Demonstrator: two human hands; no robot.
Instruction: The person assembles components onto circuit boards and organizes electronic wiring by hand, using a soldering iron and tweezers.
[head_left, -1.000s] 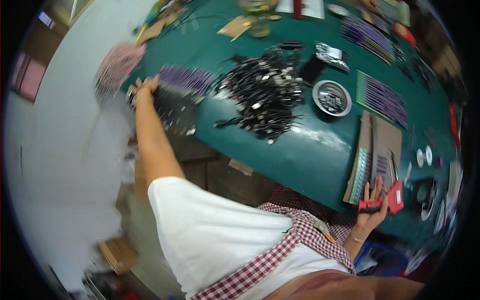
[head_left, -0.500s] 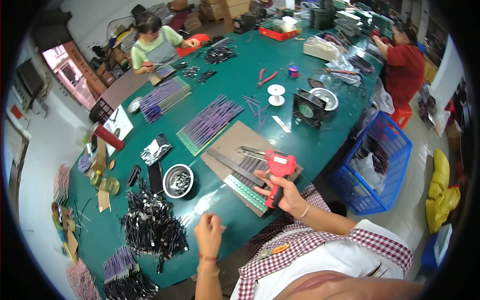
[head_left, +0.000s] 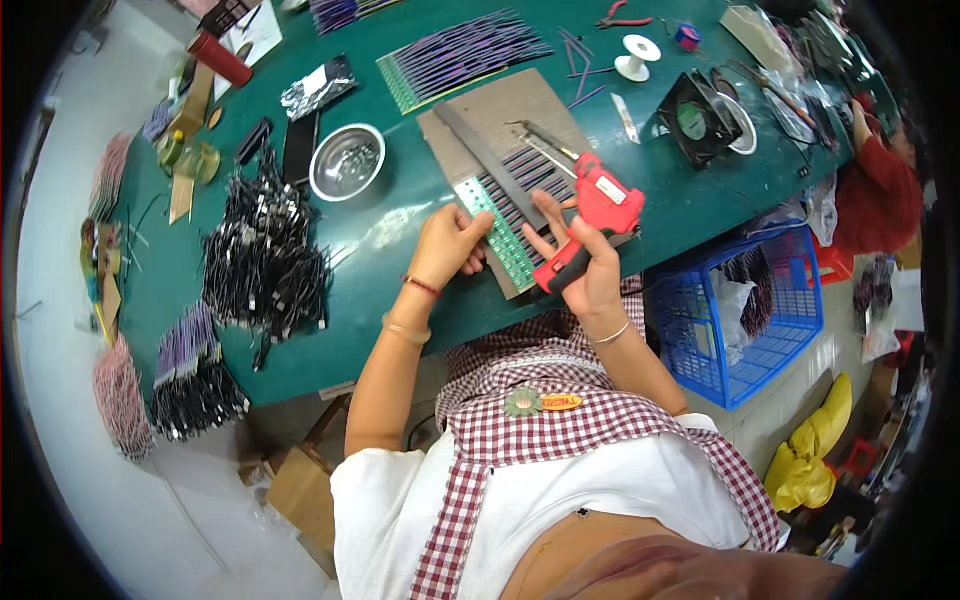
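over the brown board: a red soldering gun in your right hand

near the table's edge, the gun lies tilted in your grasp, its bright red plastic body marked by a pale label on the side, its handle black and red, its slim metal tip slanting up and to the left. below it, flat on the brown rectangular board, sits a narrow green circuit panel with rows of pale pads, along the board's left side. a row of dark and purple strips runs off beside it, with a long flat grey bar across them.

your right hand is closed about the handle, thumb over it, with two fingers stretched out toward the bar. your left hand is at the panel's left edge, fingers curled and thumb near the pads; you cannot tell from this view whether it pinches anything.

just left of the board stands a round silver metal bowl.
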